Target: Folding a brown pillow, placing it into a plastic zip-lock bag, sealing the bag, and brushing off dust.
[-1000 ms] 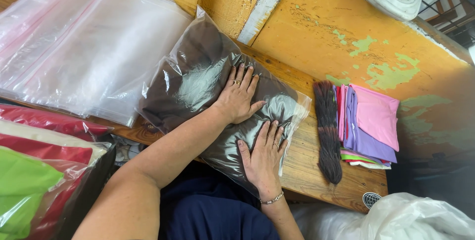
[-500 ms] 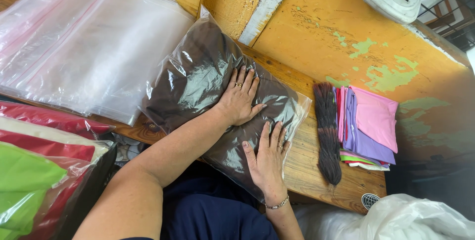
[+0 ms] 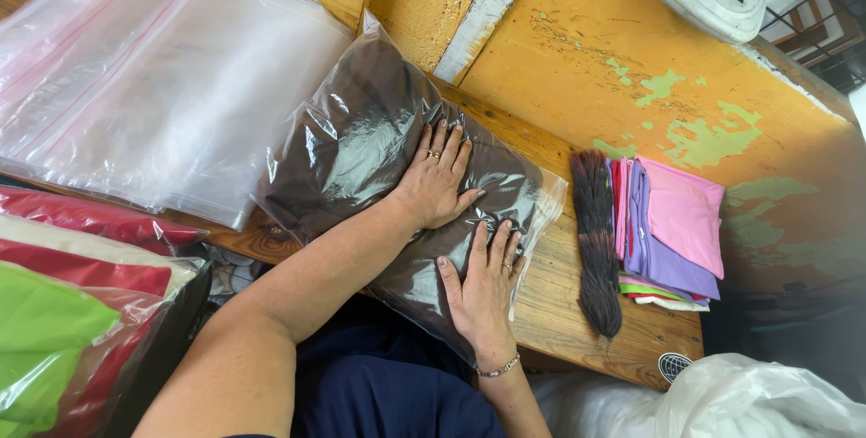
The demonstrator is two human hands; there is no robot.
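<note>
Bagged cloth [image 3: 361, 145]: a dark brown fabric sealed in clear plastic was laid on the wooden bench [image 3: 577, 298], tilted against the yellow wall.
Left hand [image 3: 433, 181]: was pressed flat on the bag's middle, fingers spread, nothing clasped.
Right hand [image 3: 483, 285]: was laid flat on the bag's near end by the opening, fingers apart, nothing gripped.
Empty bags [image 3: 153, 77]: were stacked just left of the bag.
Folded cloths [image 3: 672, 226]: pink and purple, were stacked to the right, beside a dark yarn bundle [image 3: 597, 239].
</note>
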